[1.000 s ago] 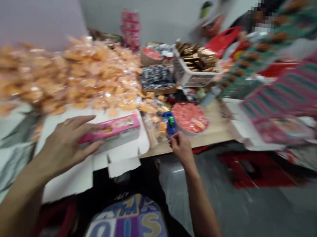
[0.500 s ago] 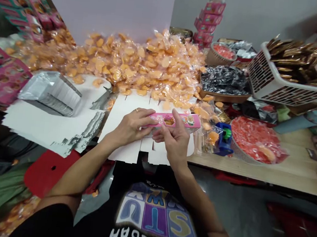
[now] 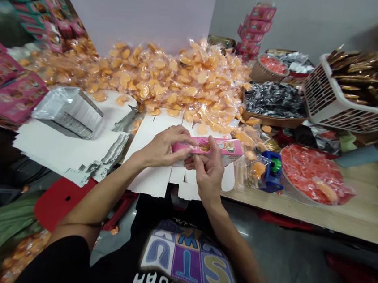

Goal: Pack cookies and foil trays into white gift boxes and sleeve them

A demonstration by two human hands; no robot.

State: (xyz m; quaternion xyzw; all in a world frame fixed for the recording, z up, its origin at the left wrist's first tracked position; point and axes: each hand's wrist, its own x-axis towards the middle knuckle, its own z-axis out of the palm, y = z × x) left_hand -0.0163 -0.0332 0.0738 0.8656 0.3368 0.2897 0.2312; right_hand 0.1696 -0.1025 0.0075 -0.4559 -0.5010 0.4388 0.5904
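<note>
While the left hand [image 3: 167, 147] is curled around the left end of a pink box [image 3: 233, 147], fingers bent over its top face, the right hand [image 3: 210, 174] grips the same box with its thumb laid across the top and its other fingers folded against the near side. The box is held near the front edge of the surface [image 3: 357, 215], its length running roughly along that edge, above a flat white card [image 3: 150, 173]; I cannot tell whether the 2 touch. Toward the back edge spreads a heap of clear-wrapped orange pieces [image 3: 168, 78], with 1 stack of pink cartons [image 3: 255, 30] behind its right end. To the right of the hands, by the front edge, a blue tape dispenser [image 3: 272, 173] sits just beside a round basket [image 3: 292, 188] of red packets [image 3: 310, 170]. Farther back are a shallow tray [image 3: 272, 120] of black packets [image 3: 272, 98] and, farther to the right, a white lattice basket [image 3: 353, 116] filled with gold packets [image 3: 364, 76]. Left of the white card, a plastic-wrapped bundle [image 3: 72, 113] rests on a pile of cut white sheets [image 3: 49, 151].
</note>
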